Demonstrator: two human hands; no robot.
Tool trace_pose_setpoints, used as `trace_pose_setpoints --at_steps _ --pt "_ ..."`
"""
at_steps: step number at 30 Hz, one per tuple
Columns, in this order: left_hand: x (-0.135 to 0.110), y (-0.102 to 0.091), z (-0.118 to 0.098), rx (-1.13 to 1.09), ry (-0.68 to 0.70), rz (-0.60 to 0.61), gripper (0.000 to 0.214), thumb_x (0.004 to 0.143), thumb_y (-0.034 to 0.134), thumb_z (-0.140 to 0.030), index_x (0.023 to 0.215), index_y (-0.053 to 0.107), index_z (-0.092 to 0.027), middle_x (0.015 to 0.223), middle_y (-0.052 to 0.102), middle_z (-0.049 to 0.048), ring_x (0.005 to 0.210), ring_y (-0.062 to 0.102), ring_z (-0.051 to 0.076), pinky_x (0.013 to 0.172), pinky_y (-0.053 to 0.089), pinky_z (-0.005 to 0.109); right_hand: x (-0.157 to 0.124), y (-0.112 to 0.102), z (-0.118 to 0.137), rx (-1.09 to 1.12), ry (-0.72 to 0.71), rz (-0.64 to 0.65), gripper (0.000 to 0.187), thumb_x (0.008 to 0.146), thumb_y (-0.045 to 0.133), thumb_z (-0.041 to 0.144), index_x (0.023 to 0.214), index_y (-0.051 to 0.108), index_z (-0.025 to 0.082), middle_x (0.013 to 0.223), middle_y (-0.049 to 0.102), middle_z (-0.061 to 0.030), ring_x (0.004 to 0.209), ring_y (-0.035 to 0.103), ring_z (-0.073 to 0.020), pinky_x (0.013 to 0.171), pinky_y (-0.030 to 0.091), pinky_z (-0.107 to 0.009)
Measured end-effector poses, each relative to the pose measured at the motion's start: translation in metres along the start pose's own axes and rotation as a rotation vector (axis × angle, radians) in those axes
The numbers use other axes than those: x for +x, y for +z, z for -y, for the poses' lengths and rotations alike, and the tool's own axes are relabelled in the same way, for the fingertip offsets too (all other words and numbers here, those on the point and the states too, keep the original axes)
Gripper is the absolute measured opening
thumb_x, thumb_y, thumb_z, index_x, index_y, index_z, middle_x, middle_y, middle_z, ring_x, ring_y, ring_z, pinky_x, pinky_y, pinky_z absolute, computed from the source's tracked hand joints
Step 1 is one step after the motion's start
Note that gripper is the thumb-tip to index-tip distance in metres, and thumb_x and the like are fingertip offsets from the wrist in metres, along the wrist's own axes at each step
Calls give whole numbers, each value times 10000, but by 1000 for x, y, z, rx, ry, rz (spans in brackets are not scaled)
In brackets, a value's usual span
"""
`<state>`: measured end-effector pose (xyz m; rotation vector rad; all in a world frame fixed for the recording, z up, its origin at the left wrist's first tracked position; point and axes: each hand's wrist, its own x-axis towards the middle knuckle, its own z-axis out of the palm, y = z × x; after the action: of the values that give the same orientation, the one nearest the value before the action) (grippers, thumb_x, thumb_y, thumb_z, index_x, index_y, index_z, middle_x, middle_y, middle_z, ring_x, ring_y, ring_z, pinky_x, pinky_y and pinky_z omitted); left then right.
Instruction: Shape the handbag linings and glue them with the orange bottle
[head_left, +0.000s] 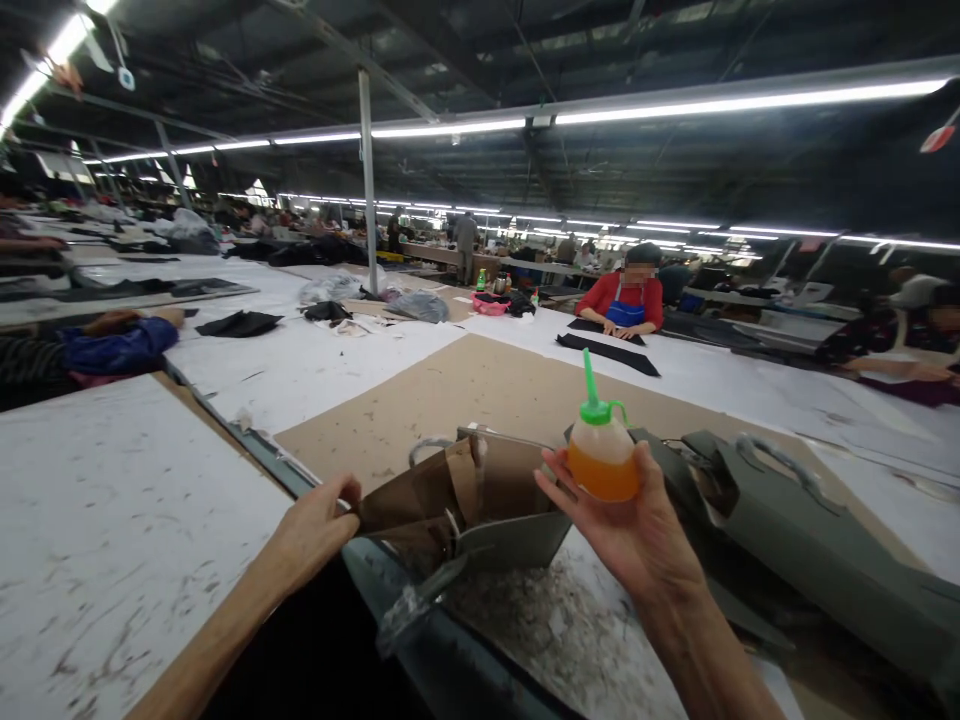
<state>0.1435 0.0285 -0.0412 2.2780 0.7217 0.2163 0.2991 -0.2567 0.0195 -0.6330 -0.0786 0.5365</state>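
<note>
My right hand grips a small squeeze bottle of orange liquid, upright, its green cap and long green nozzle pointing up. Brown lining shows inside an open grey-green handbag in front of me. At the bag's left edge, my left hand has its fingers closed on the rim. A handle wrapped in clear plastic hangs at the near side of the bag. The bottle is held above and to the right of the bag, apart from it.
More grey-green handbags lie on the right. Brown board covers part of the white table. Across it a person in red handles black pieces. A metal post rises behind plastic bags.
</note>
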Motion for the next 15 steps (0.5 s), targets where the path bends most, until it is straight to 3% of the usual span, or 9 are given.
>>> trace_pose_setpoints --at_steps 2,5,8,10,13,14,15 --pt "2 5 3 -213 20 33 364 553 414 -229 893 513 -146 799 588 30 681 538 172 550 385 238 2 6 -4 -28 -13 16 526 704 617 512 1096 526 172 990 578 -116 1093 450 -336 892 378 -567" --pt "15 6 -15 -422 49 121 463 519 462 -250 961 490 -117 990 566 93 804 551 216 639 443 281 6 12 -7 -57 -21 4 509 703 623 503 1081 534 174 969 581 -110 1082 458 -338 886 385 -562" --pt "19 -10 -43 -474 53 190 629 512 515 -256 1122 432 -128 1214 444 129 991 502 262 778 450 336 8 10 -5 -49 -19 -58 503 693 641 487 1063 532 163 963 576 -106 1073 462 -347 877 399 -555" --pt "13 -25 -64 -503 115 173 702 521 553 -256 1197 388 -158 1284 381 117 1115 421 274 885 406 366 8 8 -4 -37 -12 -84 511 689 648 482 1064 527 156 961 574 -107 1070 463 -350 872 405 -555" --pt "0 -28 -101 -575 312 55 483 590 536 -249 1064 497 -167 1202 471 81 1133 411 239 977 328 362 7 5 -4 -43 -9 -67 512 689 646 482 1056 529 146 953 576 -107 1065 468 -348 875 409 -546" --pt "-3 -20 -114 -595 386 80 338 622 499 -233 948 546 -158 1134 521 66 1080 455 218 963 342 340 7 5 -5 -50 -12 -53 505 690 645 480 1050 532 144 950 577 -105 1062 471 -345 878 411 -540" --pt "-4 -9 -127 -584 445 190 239 656 448 -210 851 573 -151 1050 564 52 1008 500 195 924 374 312 7 5 -6 -56 -16 -42 498 692 644 478 1047 535 147 947 579 -100 1059 475 -340 881 412 -533"
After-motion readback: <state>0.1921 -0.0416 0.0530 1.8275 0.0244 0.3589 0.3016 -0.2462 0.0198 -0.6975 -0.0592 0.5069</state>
